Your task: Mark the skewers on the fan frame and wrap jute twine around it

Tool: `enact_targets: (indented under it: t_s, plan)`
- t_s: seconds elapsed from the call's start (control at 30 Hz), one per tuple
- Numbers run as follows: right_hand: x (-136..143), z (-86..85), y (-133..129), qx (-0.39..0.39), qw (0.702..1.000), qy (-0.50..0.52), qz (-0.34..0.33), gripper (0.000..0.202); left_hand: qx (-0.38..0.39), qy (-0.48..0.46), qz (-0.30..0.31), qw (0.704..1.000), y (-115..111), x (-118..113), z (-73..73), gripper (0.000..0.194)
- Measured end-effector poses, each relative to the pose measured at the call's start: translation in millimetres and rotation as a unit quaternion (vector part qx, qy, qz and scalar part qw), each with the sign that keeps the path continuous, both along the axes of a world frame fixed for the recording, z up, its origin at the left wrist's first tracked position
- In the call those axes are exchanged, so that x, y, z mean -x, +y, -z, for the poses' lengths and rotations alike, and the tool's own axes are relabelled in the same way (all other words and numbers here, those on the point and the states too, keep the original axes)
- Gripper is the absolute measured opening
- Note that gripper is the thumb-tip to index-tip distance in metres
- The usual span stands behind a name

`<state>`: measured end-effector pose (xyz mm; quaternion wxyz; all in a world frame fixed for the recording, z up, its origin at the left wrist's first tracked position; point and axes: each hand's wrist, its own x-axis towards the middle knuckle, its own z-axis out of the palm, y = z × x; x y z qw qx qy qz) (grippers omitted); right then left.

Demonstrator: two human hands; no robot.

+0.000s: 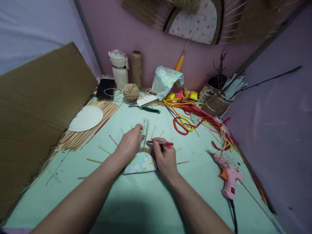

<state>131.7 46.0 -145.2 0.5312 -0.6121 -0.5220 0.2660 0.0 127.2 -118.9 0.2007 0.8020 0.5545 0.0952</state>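
Observation:
A half-round piece covered in floral cloth [140,163] lies on the table, thin wooden sticks [104,149] fanning out from its curved edge. My left hand [130,141] is closed on a clear ruler [144,126], which stands out from the top of the curve alongside one of the sticks. Pinched in my right hand [164,156] is a red pen [165,143], its tip pointing left at the ruler and the stick beside it. My right hand covers part of the half-round piece's right side.
Bundled sticks [87,125] with a white oval [86,118] lie left, beside cardboard [46,107]. Behind are twine [131,92], green-handled pliers [150,109] and red-and-yellow scissors [180,125]. A pink glue gun [228,174] with a cord lies right.

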Motion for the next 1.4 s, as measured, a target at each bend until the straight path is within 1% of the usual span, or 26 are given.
enact_targets:
  t_s: [0.2, 0.5, 0.73, 1.4]
  plan:
    - [0.0, 1.7, 0.0, -0.011, 1.0, -0.002, -0.001, 0.023, -0.007, -0.002, 0.002, 1.0, -0.3, 0.2, 0.2, 0.023]
    - [-0.3, 0.4, 0.6, 0.001, 1.0, -0.008, -0.002, 0.023, -0.008, -0.006, -0.001, 1.0, 0.2, 0.3, 2.0, 0.023]
    - [-0.2, 2.7, -0.2, -0.001, 1.0, 0.004, -0.003, 0.025, -0.012, -0.013, 0.002, 1.0, 0.2, 0.8, 2.8, 0.022]
    - [-1.3, 1.6, 0.0, -0.007, 1.0, -0.004, -0.011, 0.024, 0.0, -0.01, -0.003, 1.0, -0.4, 0.3, 0.7, 0.023]
